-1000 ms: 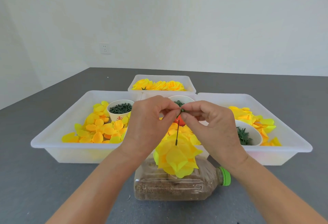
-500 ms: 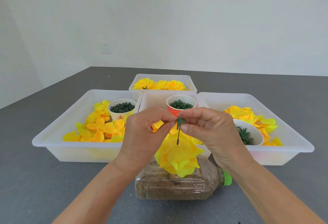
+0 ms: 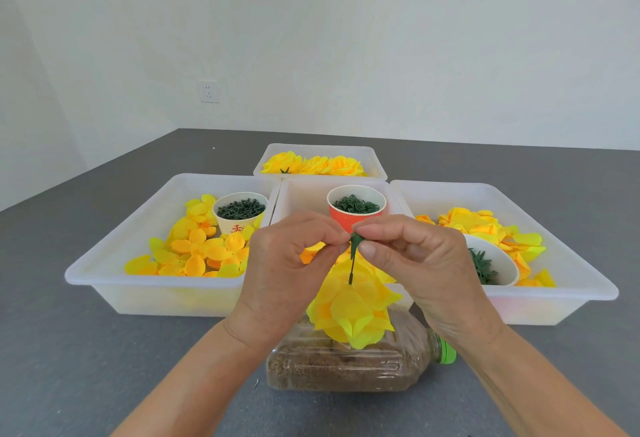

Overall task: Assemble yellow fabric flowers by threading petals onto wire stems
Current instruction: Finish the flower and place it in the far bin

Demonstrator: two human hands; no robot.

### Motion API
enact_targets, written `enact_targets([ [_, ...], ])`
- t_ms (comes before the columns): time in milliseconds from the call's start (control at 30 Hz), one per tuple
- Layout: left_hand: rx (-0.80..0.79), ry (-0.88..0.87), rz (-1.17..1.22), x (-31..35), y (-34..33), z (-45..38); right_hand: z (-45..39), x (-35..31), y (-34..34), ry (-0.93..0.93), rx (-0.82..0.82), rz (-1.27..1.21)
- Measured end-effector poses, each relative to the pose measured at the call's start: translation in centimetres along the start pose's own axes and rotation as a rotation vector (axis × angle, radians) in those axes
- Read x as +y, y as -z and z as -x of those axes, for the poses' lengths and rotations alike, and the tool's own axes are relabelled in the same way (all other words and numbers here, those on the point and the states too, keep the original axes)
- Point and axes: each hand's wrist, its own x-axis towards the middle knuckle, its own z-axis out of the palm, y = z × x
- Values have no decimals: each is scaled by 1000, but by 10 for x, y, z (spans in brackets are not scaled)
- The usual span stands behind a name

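White walls back a grey table [image 3: 69, 350]; both hands [image 3: 349, 239] pinch a green stem [image 3: 352, 260].

A clear plastic bottle [image 3: 346, 367] lies on its side on the grey counter [image 3: 69, 350] at lower centre; behind it sit three white plastic trays, left [image 3: 114, 273], middle [image 3: 294, 190] and right [image 3: 571, 284], with a fourth white tray [image 3: 375, 159] farther back

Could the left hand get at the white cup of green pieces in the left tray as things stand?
Probably yes, once it lets go: the white cup stands open-topped with nothing over it. For now the left hand pinches the green stem together with the right hand.
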Motion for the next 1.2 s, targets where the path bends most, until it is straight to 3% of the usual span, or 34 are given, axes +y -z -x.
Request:
enact_targets([
  [400,11,-53,-90,2,-1,-2,-1,0,-2,-149,12,-75],
  [567,-5,-35,-71,6,-3,-2,-3,-3,-2,-226,90,-148],
  [800,24,558,385,14,-4,-5,-10,-6,-3,-455,91,-283],
  [933,1,725,582,18,-3,-13,-14,-7,-3,-512,72,-302],
  [1200,-50,970,641,22,-1,-24,-19,-10,1,-725,18,-292],
])
